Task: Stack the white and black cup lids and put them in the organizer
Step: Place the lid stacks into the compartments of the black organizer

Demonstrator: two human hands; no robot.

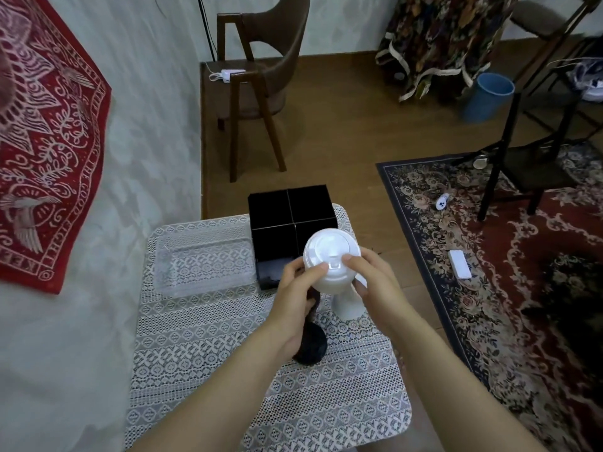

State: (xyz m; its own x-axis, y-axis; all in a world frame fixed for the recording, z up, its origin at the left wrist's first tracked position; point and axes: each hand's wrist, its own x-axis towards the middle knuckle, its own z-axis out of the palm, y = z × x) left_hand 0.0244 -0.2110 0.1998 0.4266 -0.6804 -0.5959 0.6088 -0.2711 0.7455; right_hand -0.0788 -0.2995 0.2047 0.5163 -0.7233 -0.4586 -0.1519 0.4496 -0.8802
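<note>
Both hands hold a tall stack of white cup lids above the table, in front of the black four-compartment organizer. My left hand grips the stack from the left and my right hand grips it from the right, thumbs near the top lid. A second, shorter stack of white lids stands on the table under my right hand. A stack of black lids lies on its side on the table, partly hidden under my left hand.
A clear plastic tray sits left of the organizer on the lace-covered table. A wall with a red cloth is to the left. A wooden chair, a patterned rug and a blue bin are on the floor beyond.
</note>
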